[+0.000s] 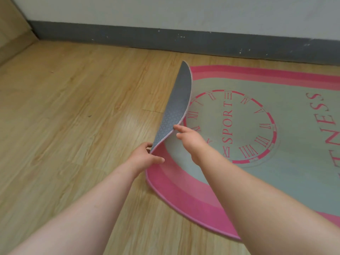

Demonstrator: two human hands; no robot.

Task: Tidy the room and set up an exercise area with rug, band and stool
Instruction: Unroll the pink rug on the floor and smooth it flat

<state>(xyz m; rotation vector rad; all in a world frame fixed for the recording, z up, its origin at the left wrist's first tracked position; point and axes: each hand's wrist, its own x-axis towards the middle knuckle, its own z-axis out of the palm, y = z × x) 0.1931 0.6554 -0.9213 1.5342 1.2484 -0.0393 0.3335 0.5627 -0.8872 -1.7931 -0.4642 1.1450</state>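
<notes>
The pink-bordered rug (276,129) lies on the wooden floor (73,107), near the far wall. It reads "SPORT" inside a clock face. Both hands pinch its lifted left edge: left hand (145,157) nearer, right hand (187,137) farther.

Rug (276,172) cut off at right edge; lettering partly out of frame.

The rug (276,111) reads "SPORT" inside a Roman-numeral clock.
</notes>
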